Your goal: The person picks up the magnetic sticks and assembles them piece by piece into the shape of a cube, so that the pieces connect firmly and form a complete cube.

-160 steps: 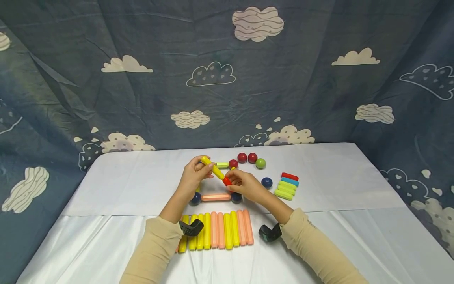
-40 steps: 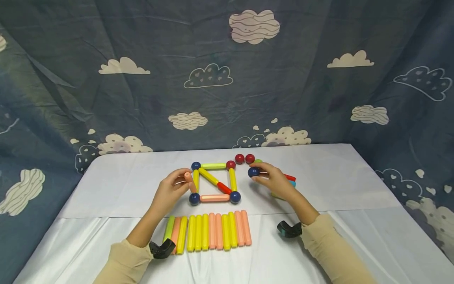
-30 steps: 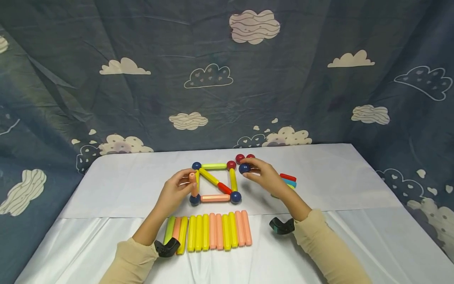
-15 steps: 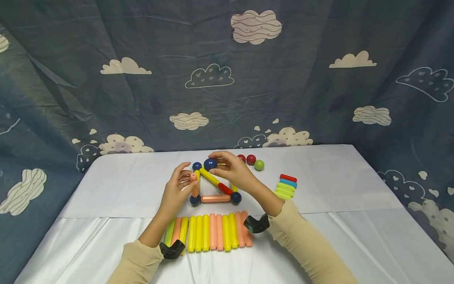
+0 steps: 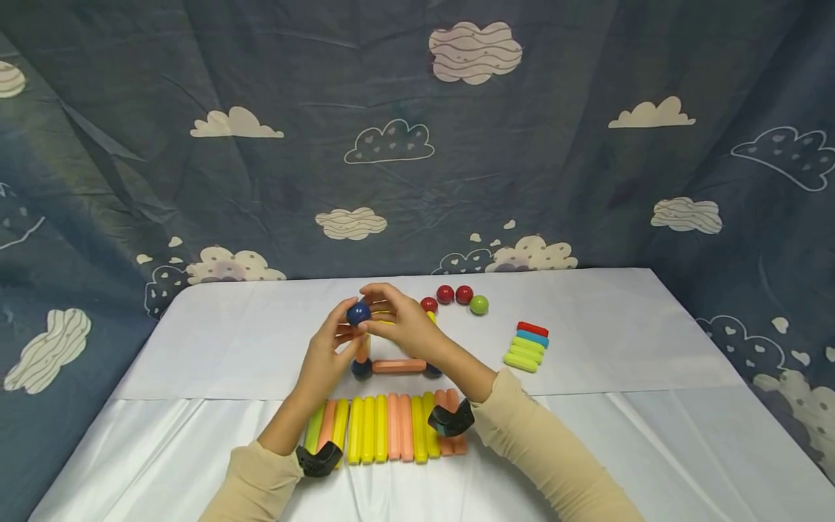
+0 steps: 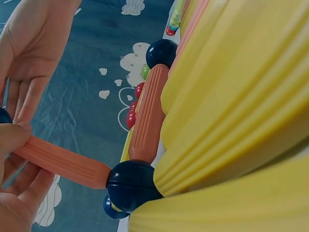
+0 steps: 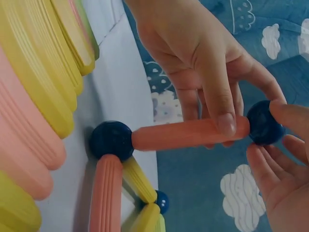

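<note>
My left hand (image 5: 324,359) pinches a peach rod (image 7: 188,134) between thumb and fingers. The rod stands upright, its lower end on a dark blue ball (image 7: 112,140) at the near left corner of a flat frame. In my right hand (image 5: 417,333) is another blue ball (image 7: 265,123), held against the rod's upper end. A second peach rod (image 5: 399,366) forms the frame's near side, running to a blue ball (image 5: 433,370) on the right. My hands hide most of the frame's far and middle parts in the head view.
A row of yellow, peach and green rods (image 5: 368,429) lies in front of the frame. Red balls (image 5: 464,294) and a green ball (image 5: 479,304) sit behind, to the right. Short coloured rods (image 5: 527,346) lie at the right on the white cloth (image 5: 607,341).
The yellow and red rods held earlier were laid diagonally in the frame. My left hand has stood the peach rod on the corner ball; my right has carried a blue ball leftward to its top.
</note>
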Demonstrator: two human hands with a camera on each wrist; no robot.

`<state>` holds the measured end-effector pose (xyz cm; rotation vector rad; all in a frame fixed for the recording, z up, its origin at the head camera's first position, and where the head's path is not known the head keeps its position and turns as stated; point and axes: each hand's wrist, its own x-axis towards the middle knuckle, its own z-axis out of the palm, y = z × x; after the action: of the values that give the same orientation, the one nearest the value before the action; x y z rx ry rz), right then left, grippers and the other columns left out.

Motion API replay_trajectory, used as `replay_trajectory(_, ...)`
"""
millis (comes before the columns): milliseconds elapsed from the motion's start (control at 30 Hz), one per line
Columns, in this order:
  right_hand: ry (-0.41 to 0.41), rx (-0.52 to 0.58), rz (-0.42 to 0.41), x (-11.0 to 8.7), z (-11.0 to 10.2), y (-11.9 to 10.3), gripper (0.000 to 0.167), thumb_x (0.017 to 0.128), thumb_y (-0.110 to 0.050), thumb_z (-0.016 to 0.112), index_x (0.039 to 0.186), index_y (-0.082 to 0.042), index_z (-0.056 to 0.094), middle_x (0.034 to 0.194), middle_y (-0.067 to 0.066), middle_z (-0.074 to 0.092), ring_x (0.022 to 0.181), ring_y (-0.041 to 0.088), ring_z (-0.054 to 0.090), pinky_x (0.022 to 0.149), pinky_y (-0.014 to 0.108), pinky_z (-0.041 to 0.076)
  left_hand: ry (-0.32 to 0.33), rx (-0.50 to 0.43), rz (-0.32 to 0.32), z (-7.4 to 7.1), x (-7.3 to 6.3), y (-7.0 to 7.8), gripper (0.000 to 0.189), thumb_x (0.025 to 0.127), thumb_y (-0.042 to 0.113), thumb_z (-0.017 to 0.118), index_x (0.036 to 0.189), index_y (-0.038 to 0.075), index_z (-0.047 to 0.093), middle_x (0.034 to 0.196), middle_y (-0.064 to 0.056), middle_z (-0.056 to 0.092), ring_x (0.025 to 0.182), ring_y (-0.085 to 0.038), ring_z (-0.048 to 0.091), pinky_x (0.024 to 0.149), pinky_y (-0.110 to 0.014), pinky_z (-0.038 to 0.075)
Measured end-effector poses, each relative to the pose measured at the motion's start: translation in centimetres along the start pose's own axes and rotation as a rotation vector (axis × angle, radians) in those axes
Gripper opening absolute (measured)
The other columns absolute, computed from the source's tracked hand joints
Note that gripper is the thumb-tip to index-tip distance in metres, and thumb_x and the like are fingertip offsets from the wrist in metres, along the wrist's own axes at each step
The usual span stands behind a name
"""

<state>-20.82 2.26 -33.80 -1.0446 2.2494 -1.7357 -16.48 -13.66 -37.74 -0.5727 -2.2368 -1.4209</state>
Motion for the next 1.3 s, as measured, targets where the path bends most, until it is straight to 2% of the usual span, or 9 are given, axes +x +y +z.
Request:
replay_trajectory(167, 0.001, -0.051, -0.006, -1.0, -1.0, 2.2, 0.055, 0.08, -0.008, 0.067, 0.128, -0.004, 0.041, 0.122, 0.013, 0.049, 0.11, 0.024, 0.05, 0.093, 0.031, 0.039, 0.006, 0.018, 0.015, 0.0, 0.0, 0.2, 0.054, 0.078, -0.012, 0.061, 0.127, -0.002, 0.041, 0.101, -0.022, 0.055, 0.085, -0.033, 0.058, 0.076, -0.042, 0.049)
replay_trajectory(300, -0.005, -0.136, 0.006, -3.4, -2.3, 2.9, 0.062, 0.077, -0.014, 0.072, 0.13, -0.008, 0.039, 0.124, 0.007, 0.047, 0.113, 0.02, 0.047, 0.095, 0.029, 0.036, -0.003, 0.017, 0.014, -0.1, 0.1, 0.1, 0.055, 0.079, -0.012, 0.06, 0.128, -0.002, 0.038, 0.098, -0.021, 0.055, 0.088, -0.033, 0.056, 0.077, -0.041, 0.049)
replay_trajectory(433, -0.032, -0.174, 0.086, -6.7, -3.4, 3.4, 0.07, 0.074, -0.017, 0.075, 0.133, -0.012, 0.036, 0.129, 0.002, 0.043, 0.116, 0.019, 0.043, 0.097, 0.033, 0.034, -0.013, 0.001, 0.006, -0.1, 0.1, 0.0, 0.055, 0.081, -0.012, 0.058, 0.13, -0.002, 0.035, 0.097, -0.021, 0.055, 0.09, -0.032, 0.055, 0.08, -0.041, 0.048)
replay_trajectory(700, -0.164, -0.24, 0.283, -12.0, -3.9, 5.1, 0.084, 0.071, -0.028, 0.077, 0.138, -0.013, 0.029, 0.137, 0.007, 0.034, 0.119, 0.026, 0.039, 0.097, 0.044, 0.033, -0.041, -0.056, -0.063, -0.2, 0.1, 0.1, 0.055, 0.083, -0.013, 0.052, 0.132, 0.001, 0.031, 0.102, -0.022, 0.053, 0.093, -0.031, 0.054, 0.086, -0.041, 0.044)
replay_trajectory(833, -0.218, -0.367, 0.369, -13.4, -3.6, 5.9, 0.094, 0.065, -0.044, 0.077, 0.138, -0.008, 0.029, 0.137, 0.011, 0.034, 0.122, 0.026, 0.035, 0.099, 0.044, 0.03, -0.054, -0.099, -0.106, -0.1, 0.2, -0.1, 0.056, 0.083, -0.012, 0.051, 0.132, 0.002, 0.029, 0.103, -0.022, 0.051, 0.094, -0.031, 0.052, 0.087, -0.042, 0.043)
replay_trajectory(1000, -0.214, -0.485, 0.372, -13.8, -3.5, 6.0, 0.089, 0.063, -0.048, 0.077, 0.13, -0.001, 0.041, 0.131, 0.014, 0.038, 0.12, 0.03, 0.035, 0.097, 0.048, 0.031, -0.04, -0.111, -0.124, 0.0, 0.1, -0.2, 0.052, 0.086, -0.008, 0.052, 0.131, 0.004, 0.03, 0.105, -0.022, 0.051, 0.094, -0.03, 0.052, 0.087, -0.043, 0.043)
replay_trajectory(1100, -0.222, -0.428, 0.378, -13.8, -3.6, 6.0, 0.08, 0.063, -0.041, 0.08, 0.125, -0.006, 0.043, 0.115, 0.007, 0.047, 0.106, 0.025, 0.043, 0.091, 0.045, 0.037, -0.033, -0.109, -0.119, 0.0, 0.1, -0.2, 0.05, 0.087, -0.007, 0.052, 0.131, 0.003, 0.031, 0.106, -0.022, 0.052, 0.095, -0.03, 0.054, 0.086, -0.043, 0.043)
replay_trajectory(1167, -0.234, -0.343, 0.393, -13.8, -3.7, 6.0, 0.075, 0.066, -0.033, 0.08, 0.125, -0.012, 0.039, 0.101, 0.003, 0.051, 0.092, 0.022, 0.047, 0.08, 0.036, 0.042, -0.031, -0.106, -0.11, 0.0, 0.0, -0.3, 0.049, 0.087, -0.007, 0.052, 0.13, 0.002, 0.031, 0.107, -0.024, 0.053, 0.095, -0.031, 0.054, 0.086, -0.043, 0.044)
replay_trajectory(1300, -0.236, -0.205, 0.4, -13.5, -3.8, 6.0, 0.064, 0.079, -0.018, 0.07, 0.131, -0.019, 0.033, 0.084, 0.003, 0.052, 0.07, 0.019, 0.049, 0.055, 0.025, 0.041, -0.029, -0.1, -0.092, 0.0, 0.0, -0.3, 0.049, 0.087, -0.008, 0.052, 0.13, 0.001, 0.032, 0.107, -0.025, 0.054, 0.095, -0.031, 0.055, 0.086, -0.042, 0.044)
